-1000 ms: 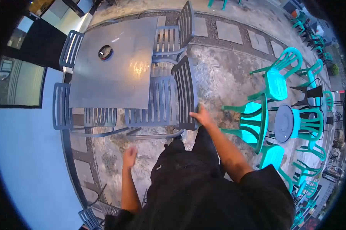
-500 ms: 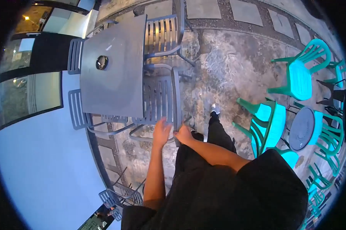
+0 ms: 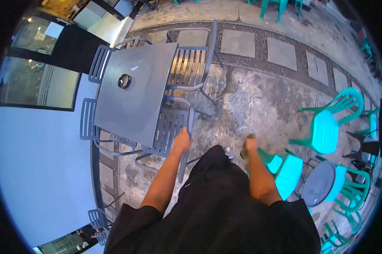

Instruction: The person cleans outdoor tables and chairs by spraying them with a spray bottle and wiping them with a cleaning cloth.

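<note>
Had the grey chair point(image 3: 170, 122) partly under the right edge of the worktop point(image 3: 129, 103), with the backrest point(image 3: 184, 163) outside. Had the left hand point(image 3: 182, 141) at that backrest, the right hand point(image 3: 251, 145) near green chairs point(image 3: 289, 171); could tell neither grip.

The table point(image 3: 133, 95) is plain grey, its slatted chairs point(image 3: 169, 127) a matching grey. To the right, plastic chairs point(image 3: 325, 133) are turquoise-green. The floor point(image 3: 263, 101) is mottled grey-brown; the wall point(image 3: 42, 161) at left looks pale blue, though the lens may tint it.
</note>
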A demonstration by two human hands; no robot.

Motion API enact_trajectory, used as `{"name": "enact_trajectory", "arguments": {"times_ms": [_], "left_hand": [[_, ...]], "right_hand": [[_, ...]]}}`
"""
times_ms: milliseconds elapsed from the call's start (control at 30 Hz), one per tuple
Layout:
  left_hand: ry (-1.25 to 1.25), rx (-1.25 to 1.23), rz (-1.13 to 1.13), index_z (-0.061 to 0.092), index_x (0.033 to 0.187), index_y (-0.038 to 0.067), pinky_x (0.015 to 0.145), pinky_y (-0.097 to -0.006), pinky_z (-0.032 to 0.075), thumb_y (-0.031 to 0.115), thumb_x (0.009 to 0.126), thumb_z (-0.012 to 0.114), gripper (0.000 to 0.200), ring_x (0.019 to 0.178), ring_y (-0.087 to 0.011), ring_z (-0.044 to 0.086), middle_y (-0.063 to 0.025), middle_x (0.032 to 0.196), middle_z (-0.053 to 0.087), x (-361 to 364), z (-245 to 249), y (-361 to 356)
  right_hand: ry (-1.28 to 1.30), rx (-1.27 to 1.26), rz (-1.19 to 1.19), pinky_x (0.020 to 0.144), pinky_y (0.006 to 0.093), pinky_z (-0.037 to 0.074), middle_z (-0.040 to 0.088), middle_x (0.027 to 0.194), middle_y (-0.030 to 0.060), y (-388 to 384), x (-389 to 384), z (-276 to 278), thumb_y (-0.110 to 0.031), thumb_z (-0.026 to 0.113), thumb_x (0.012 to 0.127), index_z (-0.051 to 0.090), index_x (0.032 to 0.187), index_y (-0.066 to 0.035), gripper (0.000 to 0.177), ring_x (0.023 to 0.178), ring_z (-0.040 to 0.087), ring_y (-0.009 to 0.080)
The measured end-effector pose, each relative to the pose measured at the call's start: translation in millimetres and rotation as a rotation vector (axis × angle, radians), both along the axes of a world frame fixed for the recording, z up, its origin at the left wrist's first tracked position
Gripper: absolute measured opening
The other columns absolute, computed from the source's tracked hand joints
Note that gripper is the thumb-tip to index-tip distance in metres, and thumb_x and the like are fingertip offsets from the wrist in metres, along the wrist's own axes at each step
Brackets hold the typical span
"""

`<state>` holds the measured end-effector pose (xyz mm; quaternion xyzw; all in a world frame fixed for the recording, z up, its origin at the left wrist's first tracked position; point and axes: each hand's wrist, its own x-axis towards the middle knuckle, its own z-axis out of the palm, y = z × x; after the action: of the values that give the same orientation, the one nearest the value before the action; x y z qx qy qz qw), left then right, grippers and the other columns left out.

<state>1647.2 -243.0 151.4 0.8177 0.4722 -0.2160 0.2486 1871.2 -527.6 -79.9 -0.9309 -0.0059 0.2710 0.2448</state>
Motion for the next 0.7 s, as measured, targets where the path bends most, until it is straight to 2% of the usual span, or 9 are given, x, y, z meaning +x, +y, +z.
{"name": "enact_trajectory", "arguments": {"times_ms": [167, 200, 400, 433, 533, 567, 600, 633, 700], "left_hand": [[-0.052, -0.081, -0.055, 0.056, 0.112, 0.000, 0.088, -0.0487, 0.051, 0.042, 0.067, 0.084, 0.067, 0.103, -0.0420, 0.064, -0.0235, 0.109, 0.066, -4.2, -12.6, 30.3], [0.003, -0.112, -0.147, 0.056, 0.113, 0.000, 0.087, -0.0486, 0.051, 0.046, 0.064, 0.085, 0.073, 0.103, -0.0419, 0.064, -0.0236, 0.108, 0.066, -6.2, -22.8, 40.0], [0.279, -0.473, -0.547, 0.075, 0.097, 0.002, 0.078, -0.0467, 0.052, 0.060, 0.057, 0.085, 0.071, 0.092, -0.0347, 0.067, -0.0191, 0.100, 0.072, 38.6, -15.9, 95.8], [0.293, -0.548, -0.568, 0.075, 0.099, 0.003, 0.078, -0.0462, 0.052, 0.060, 0.057, 0.085, 0.071, 0.093, -0.0347, 0.067, -0.0176, 0.101, 0.072, 34.8, -45.1, 113.0], [0.356, -0.713, -0.523, 0.075, 0.106, 0.007, 0.080, -0.0453, 0.052, 0.060, 0.061, 0.083, 0.070, 0.093, -0.0345, 0.068, -0.0145, 0.102, 0.073, 13.4, -121.9, 108.4], [0.399, -0.692, -0.475, 0.074, 0.107, 0.007, 0.080, -0.0454, 0.052, 0.060, 0.064, 0.082, 0.068, 0.094, -0.0342, 0.068, -0.0142, 0.102, 0.073, 28.3, -100.8, 106.2], [0.445, -0.679, -0.435, 0.074, 0.109, 0.008, 0.081, -0.0454, 0.053, 0.059, 0.067, 0.080, 0.066, 0.094, -0.0340, 0.069, -0.0140, 0.102, 0.073, 45.3, -75.7, 101.8], [0.454, -0.590, -0.278, 0.072, 0.113, 0.009, 0.084, -0.0481, 0.052, 0.058, 0.069, 0.080, 0.065, 0.097, -0.0348, 0.068, -0.0142, 0.107, 0.072, 62.1, -49.7, 97.8], [0.474, -0.403, 0.020, 0.070, 0.120, 0.012, 0.091, -0.0535, 0.051, 0.056, 0.074, 0.078, 0.064, 0.104, -0.0364, 0.067, -0.0146, 0.116, 0.070, 106.3, 5.2, 103.4]], "right_hand": [[0.083, 0.137, -0.009, 0.071, 0.0516, 0.050, 0.067, 0.086, 0.0299, -9.2, 48.0, -14.0, -0.018, 0.052, 0.079, 0.065, 0.093, 0.009, 0.033, 0.084, 0.066, 0.0425], [0.132, 0.104, 0.051, 0.088, 0.0519, 0.050, 0.067, 0.105, 0.0281, -4.2, 52.4, -1.3, -0.034, 0.055, 0.086, 0.064, 0.108, 0.003, 0.043, 0.102, 0.064, 0.0448], [0.187, 0.194, 0.881, 0.099, 0.0437, 0.047, 0.068, 0.120, 0.0162, 23.9, 121.5, -113.5, -0.027, 0.058, 0.090, 0.066, 0.118, -0.002, 0.039, 0.112, 0.062, 0.0319], [0.257, 0.126, 0.904, 0.095, 0.0424, 0.048, 0.069, 0.115, 0.0162, 67.3, 147.1, -25.0, -0.025, 0.059, 0.089, 0.065, 0.118, 0.000, 0.039, 0.107, 0.064, 0.0326], [0.269, 0.255, 0.568, 0.083, 0.0368, 0.053, 0.071, 0.101, 0.0159, 144.6, 235.4, 93.6, -0.019, 0.057, 0.089, 0.065, 0.112, 0.001, 0.032, 0.093, 0.068, 0.0290], [0.125, 0.278, 0.671, 0.077, 0.0380, 0.054, 0.070, 0.096, 0.0132, 150.8, 279.8, 29.3, -0.017, 0.057, 0.090, 0.066, 0.111, -0.001, 0.028, 0.086, 0.068, 0.0258], [0.424, 0.534, 0.263, 0.076, 0.0391, 0.056, 0.068, 0.093, 0.0105, 167.7, 311.3, 40.7, -0.017, 0.056, 0.091, 0.065, 0.113, -0.004, 0.027, 0.082, 0.067, 0.0245], [0.526, 0.640, 0.010, 0.077, 0.0406, 0.056, 0.067, 0.097, 0.0127, 209.1, 307.1, 159.3, -0.018, 0.056, 0.092, 0.063, 0.116, -0.004, 0.028, 0.082, 0.067, 0.0252], [0.583, 0.798, -0.082, 0.082, 0.0413, 0.056, 0.067, 0.103, 0.0102, 237.9, 380.4, 131.9, -0.024, 0.057, 0.093, 0.063, 0.117, -0.005, 0.031, 0.090, 0.067, 0.0257]]}}
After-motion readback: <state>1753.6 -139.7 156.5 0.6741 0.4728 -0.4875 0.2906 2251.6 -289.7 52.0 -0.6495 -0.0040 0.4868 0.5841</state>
